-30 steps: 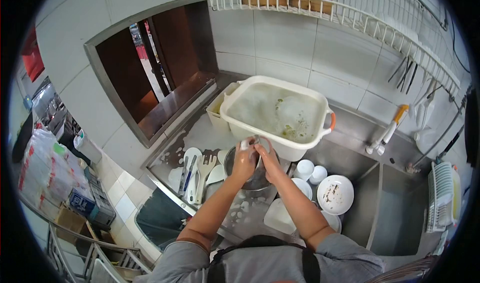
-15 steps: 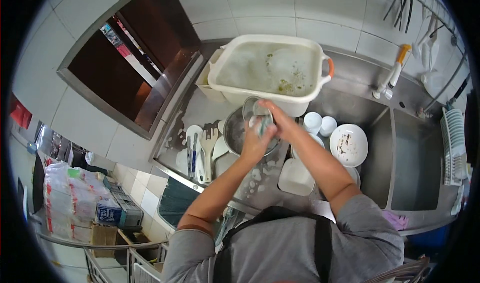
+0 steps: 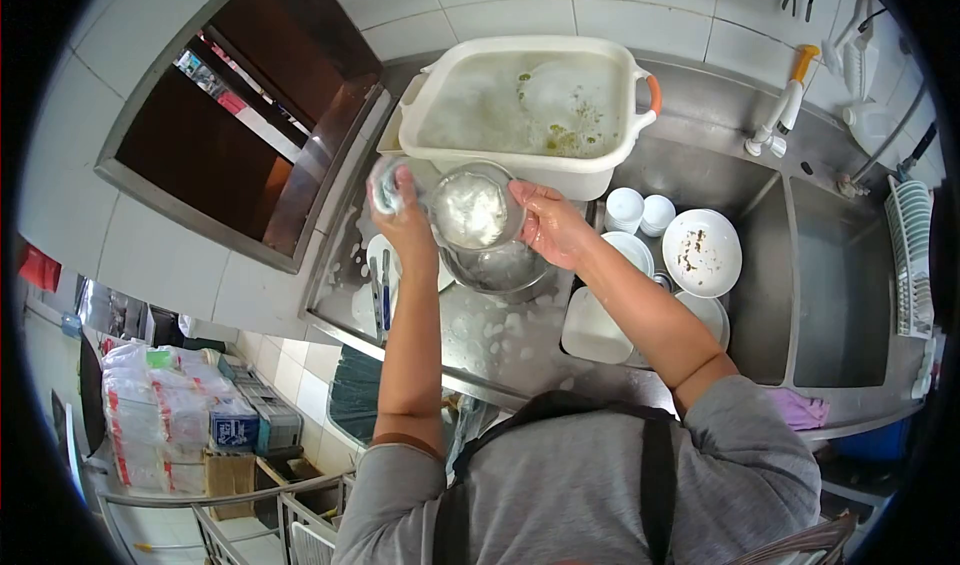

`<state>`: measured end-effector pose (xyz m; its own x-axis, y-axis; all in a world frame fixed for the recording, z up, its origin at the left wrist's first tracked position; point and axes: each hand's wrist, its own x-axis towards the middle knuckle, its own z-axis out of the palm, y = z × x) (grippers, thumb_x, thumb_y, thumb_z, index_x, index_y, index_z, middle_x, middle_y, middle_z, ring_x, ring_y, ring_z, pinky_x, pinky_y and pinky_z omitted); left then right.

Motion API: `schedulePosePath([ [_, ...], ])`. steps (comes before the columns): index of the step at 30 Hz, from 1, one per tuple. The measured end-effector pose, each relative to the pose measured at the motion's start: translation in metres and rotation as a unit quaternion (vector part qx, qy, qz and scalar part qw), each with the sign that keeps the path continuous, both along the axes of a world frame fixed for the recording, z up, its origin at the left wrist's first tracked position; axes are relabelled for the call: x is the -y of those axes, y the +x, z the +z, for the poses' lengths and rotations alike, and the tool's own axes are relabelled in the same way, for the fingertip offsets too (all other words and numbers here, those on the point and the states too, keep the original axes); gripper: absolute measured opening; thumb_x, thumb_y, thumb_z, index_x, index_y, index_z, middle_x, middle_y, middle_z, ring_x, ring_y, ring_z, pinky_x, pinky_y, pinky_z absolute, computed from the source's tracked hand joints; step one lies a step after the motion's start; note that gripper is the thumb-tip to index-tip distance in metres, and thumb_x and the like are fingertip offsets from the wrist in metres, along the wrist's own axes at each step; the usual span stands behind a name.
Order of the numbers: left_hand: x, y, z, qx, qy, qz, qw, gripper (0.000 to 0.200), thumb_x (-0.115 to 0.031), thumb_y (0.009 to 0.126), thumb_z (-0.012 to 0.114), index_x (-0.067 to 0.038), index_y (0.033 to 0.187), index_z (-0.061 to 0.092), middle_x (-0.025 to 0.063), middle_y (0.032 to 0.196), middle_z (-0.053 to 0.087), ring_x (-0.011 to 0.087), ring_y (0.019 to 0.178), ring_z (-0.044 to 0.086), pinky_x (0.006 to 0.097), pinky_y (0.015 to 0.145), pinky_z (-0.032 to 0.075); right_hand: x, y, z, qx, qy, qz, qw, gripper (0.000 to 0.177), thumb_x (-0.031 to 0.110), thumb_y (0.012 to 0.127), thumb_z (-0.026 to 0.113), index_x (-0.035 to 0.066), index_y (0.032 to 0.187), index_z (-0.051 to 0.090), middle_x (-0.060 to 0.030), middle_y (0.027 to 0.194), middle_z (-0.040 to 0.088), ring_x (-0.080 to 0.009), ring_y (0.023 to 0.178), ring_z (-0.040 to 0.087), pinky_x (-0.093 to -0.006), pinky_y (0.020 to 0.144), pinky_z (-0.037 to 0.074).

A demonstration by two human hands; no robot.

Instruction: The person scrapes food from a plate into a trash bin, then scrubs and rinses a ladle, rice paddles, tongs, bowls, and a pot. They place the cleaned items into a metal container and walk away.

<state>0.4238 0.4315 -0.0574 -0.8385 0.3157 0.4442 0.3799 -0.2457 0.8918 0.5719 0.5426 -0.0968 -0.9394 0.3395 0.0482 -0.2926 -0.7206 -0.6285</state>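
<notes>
In my right hand (image 3: 551, 223) is the rim of a clear bowl (image 3: 472, 209) with white suds in it, held up above a metal bowl (image 3: 500, 268). My left hand (image 3: 404, 215) is raised at the left of the clear bowl, its fingers closed on a pale, sudsy sponge (image 3: 385, 185), blurred by motion. Behind both hands stands a large white tub (image 3: 520, 160) of cloudy water with food bits floating in it. Utensils with blue and dark handles (image 3: 385, 295) lie beneath my left forearm.
White cups (image 3: 625, 208), a stained white plate (image 3: 702, 253) and a square white container (image 3: 595, 327) are in the left sink basin. A faucet (image 3: 780, 125) rises behind the basins. A rack of plates (image 3: 907, 255) stands far right. A pink cloth (image 3: 797, 408) lies on the front edge.
My hands have parted. The left moved left and up with the sponge, away from the clear bowl. The right still holds the bowl, now with its suds facing up. The view has shifted slightly.
</notes>
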Motion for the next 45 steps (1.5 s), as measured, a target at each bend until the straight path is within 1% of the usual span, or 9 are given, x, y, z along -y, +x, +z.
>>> schedulePosePath([
  [4,-0.006,0.037,-0.011,-0.340,-0.053,0.053,0.937,0.033,-0.035,0.093,0.054,-0.003,0.093,0.062,0.0091,0.110,0.055,0.0177,0.093,0.056,0.0301,0.075,0.047,0.009,-0.003,0.011,-0.005,0.020,-0.018,1.000,0.027,0.020,0.095,0.052,0.003,0.116,0.056,-0.0035,0.104,0.064,-0.0155,0.093,0.062,-0.0345,0.088,0.048],
  [12,-0.008,0.001,-0.010,0.376,0.129,-0.219,0.891,0.055,-0.060,0.087,0.047,-0.011,0.112,0.052,0.0049,0.106,0.054,0.0218,0.092,0.054,0.0382,0.080,0.046,0.057,0.008,0.038,0.130,0.552,-0.042,0.822,0.029,0.017,0.094,0.048,-0.001,0.116,0.045,-0.0195,0.128,0.050,-0.0306,0.106,0.056,-0.0417,0.090,0.043],
  [16,-0.001,0.015,-0.093,0.480,0.130,-0.222,0.839,0.063,-0.064,0.091,0.035,-0.027,0.142,0.030,-0.0125,0.142,0.035,0.0191,0.130,0.033,0.0385,0.100,0.038,0.058,-0.011,0.024,0.038,0.698,-0.151,0.699,0.022,0.015,0.091,0.047,0.000,0.108,0.044,-0.0287,0.119,0.051,-0.0425,0.106,0.054,-0.0487,0.084,0.044],
  [20,0.032,0.071,-0.008,0.472,0.175,-0.325,0.800,0.053,-0.051,0.093,0.045,-0.021,0.136,0.037,0.0020,0.124,0.047,0.0252,0.110,0.048,0.0408,0.092,0.043,0.048,-0.018,0.023,0.090,0.730,-0.178,0.653,0.036,0.011,0.085,0.052,0.001,0.118,0.044,-0.0292,0.121,0.052,-0.0454,0.118,0.046,-0.0515,0.091,0.042],
  [25,0.073,0.026,-0.016,0.110,-0.028,-0.085,0.990,0.047,-0.025,0.088,0.064,-0.007,0.127,0.046,0.0125,0.117,0.051,0.0175,0.103,0.052,0.0338,0.089,0.044,0.070,-0.025,-0.007,-0.014,0.900,-0.161,0.405,0.043,0.013,0.084,0.048,0.004,0.126,0.046,-0.0157,0.136,0.046,-0.0435,0.131,0.032,-0.0529,0.110,0.025],
  [27,0.105,-0.011,-0.046,-0.216,-0.219,0.103,0.946,0.036,-0.024,0.087,0.064,0.001,0.112,0.057,0.0153,0.102,0.059,0.0190,0.091,0.054,0.0330,0.084,0.044,0.074,-0.024,-0.006,-0.075,0.890,-0.126,0.431,0.043,0.011,0.081,0.052,0.006,0.124,0.050,-0.0099,0.142,0.040,-0.0427,0.134,0.026,-0.0539,0.113,0.016],
  [32,0.158,-0.009,-0.051,-0.104,-0.363,0.157,0.913,0.038,-0.032,0.083,0.068,0.004,0.094,0.064,0.0168,0.080,0.066,0.0261,0.076,0.064,0.0363,0.069,0.048,0.046,-0.029,-0.030,0.102,0.747,-0.173,0.634,0.066,0.018,0.079,0.065,0.017,0.139,0.036,-0.0177,0.152,0.016,-0.0451,0.138,0.013,-0.0578,0.110,0.017],
  [37,0.160,0.015,-0.108,-0.150,-0.669,0.030,0.728,0.058,-0.059,0.075,0.065,-0.009,0.103,0.064,0.0219,0.080,0.066,0.0401,0.082,0.064,0.0456,0.069,0.050,0.013,-0.051,-0.058,0.340,0.761,0.180,0.522,0.082,0.034,0.075,0.070,0.015,0.143,0.030,-0.0238,0.149,0.015,-0.0430,0.138,0.015,-0.0569,0.108,0.023],
  [45,0.105,0.017,-0.065,-0.220,-0.422,0.099,0.874,0.038,-0.041,0.091,0.051,-0.012,0.115,0.057,0.0224,0.096,0.063,0.0377,0.089,0.062,0.0447,0.076,0.047,0.024,-0.054,-0.060,0.329,0.791,0.194,0.477,0.079,0.026,0.067,0.073,0.016,0.137,0.037,-0.0215,0.142,0.026,-0.0452,0.128,0.032,-0.0497,0.099,0.040],
])
